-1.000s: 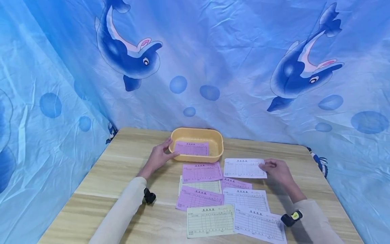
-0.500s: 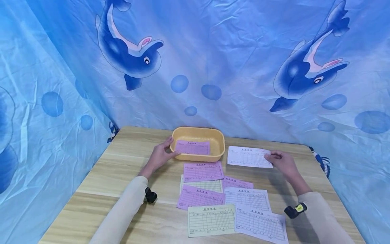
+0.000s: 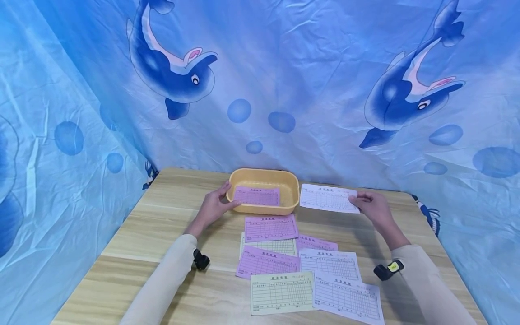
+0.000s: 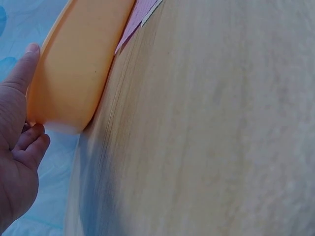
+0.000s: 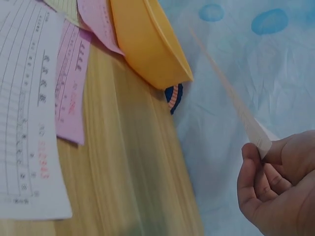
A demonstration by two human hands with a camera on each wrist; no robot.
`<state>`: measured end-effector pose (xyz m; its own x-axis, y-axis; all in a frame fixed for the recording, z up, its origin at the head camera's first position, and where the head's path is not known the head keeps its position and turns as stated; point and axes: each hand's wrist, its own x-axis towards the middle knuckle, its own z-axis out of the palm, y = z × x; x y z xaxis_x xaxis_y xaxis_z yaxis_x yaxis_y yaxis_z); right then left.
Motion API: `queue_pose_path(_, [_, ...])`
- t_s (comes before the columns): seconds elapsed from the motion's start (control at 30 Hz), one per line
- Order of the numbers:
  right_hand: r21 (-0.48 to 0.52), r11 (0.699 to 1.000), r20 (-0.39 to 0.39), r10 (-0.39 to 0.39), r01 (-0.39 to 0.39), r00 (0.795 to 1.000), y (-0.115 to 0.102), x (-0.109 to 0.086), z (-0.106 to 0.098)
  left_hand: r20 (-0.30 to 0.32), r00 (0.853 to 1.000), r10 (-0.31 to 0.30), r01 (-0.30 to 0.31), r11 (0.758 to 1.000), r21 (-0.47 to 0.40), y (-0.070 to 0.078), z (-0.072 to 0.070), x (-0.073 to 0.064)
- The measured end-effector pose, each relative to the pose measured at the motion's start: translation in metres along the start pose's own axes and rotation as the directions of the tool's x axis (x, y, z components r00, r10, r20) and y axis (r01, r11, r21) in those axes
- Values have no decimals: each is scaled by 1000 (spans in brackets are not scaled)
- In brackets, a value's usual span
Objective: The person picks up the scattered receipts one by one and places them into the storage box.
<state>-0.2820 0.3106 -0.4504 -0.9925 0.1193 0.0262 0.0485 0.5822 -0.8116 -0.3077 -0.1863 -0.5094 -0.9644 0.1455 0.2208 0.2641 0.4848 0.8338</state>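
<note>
My left hand (image 3: 212,206) grips the left end of a yellow plastic basin (image 3: 289,209). Its thumb lies on the near rim and its fingers are at the end wall, as the left wrist view shows. Inside the basin lies a pink printed form slip (image 3: 257,197). With thumb and fingers my right hand (image 3: 374,207) pinches the right edge of a white form slip (image 3: 327,198). That slip hangs above the table, just right of the basin; the right wrist view sees it nearly edge-on.
In front of the basin lie several overlapping slips: a pink slip (image 3: 270,228), a pale green slip (image 3: 281,293) and a white slip (image 3: 347,298) among them. Behind the wooden table (image 3: 162,212) hangs a blue dolphin-print curtain (image 3: 325,81).
The right hand has lifted the white slip off the spread of slips and carried it farther back, beside the basin. The left hand keeps its hold on the basin.
</note>
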Motion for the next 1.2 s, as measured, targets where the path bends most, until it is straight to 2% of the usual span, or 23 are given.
queue_pose_path(0.33, [98,995,-7,-16,17,1000,-19,6,18,3,1000,-1,1,1000,-11,-1,-1,-2])
queue_pose_path(0.67, [171,985,-3,-35,35,999,-42,14,47,8,1000,0,0,1000,-15,-4,-2,-3])
queue_pose_path(0.9, [281,959,-1,-34,33,999,-63,21,69,11,1000,6,-5,1000,-12,-3,-2,-2])
queue_pose_path(1.2, [254,967,-6,6,-4,1000,-89,25,99,9,1000,11,-11,1000,-11,0,-1,-4])
